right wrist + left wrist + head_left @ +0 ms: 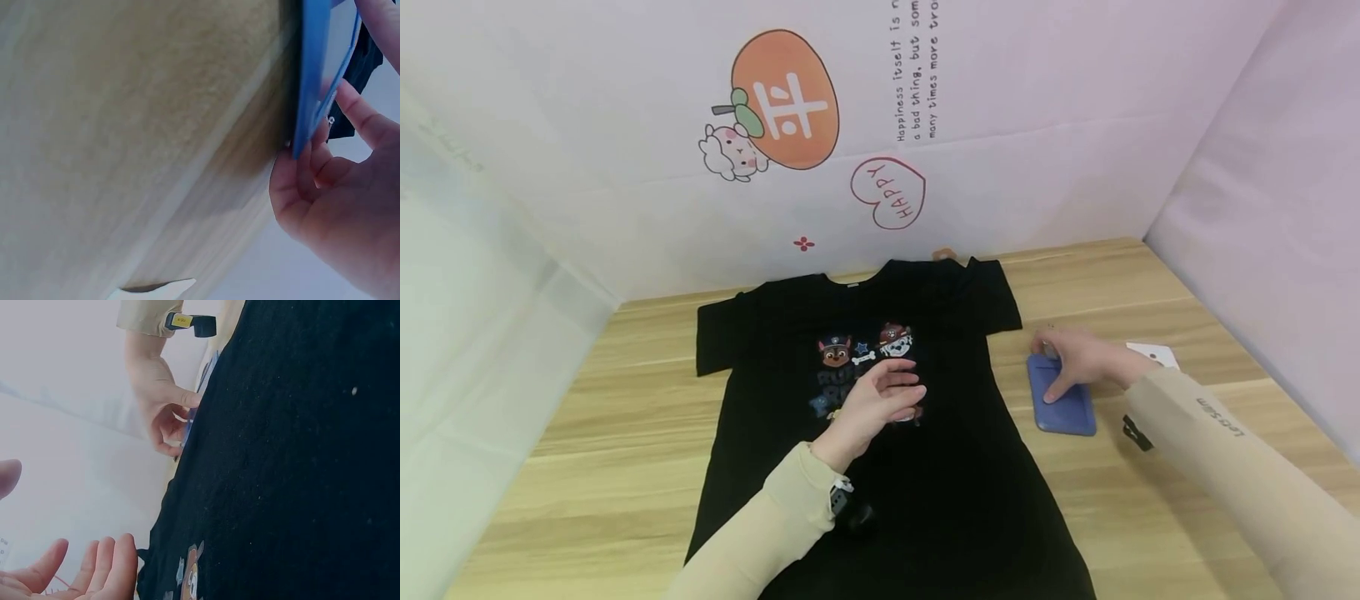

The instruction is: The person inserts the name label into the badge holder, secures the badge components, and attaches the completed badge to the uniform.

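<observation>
A black T-shirt with a cartoon-dog print lies spread flat on the wooden table. My left hand hovers just over the print with its fingers straight and nothing in it. The left wrist view shows those fingers spread beside the black T-shirt. To the right of the shirt lies a flat blue case. My right hand grips its far end. In the right wrist view the fingertips curl round the blue case's edge, thumb opposite.
A white card lies on the table just behind my right wrist. Pale walls with cartoon stickers close in the table at the back and on both sides. Bare wood shows on either side of the shirt.
</observation>
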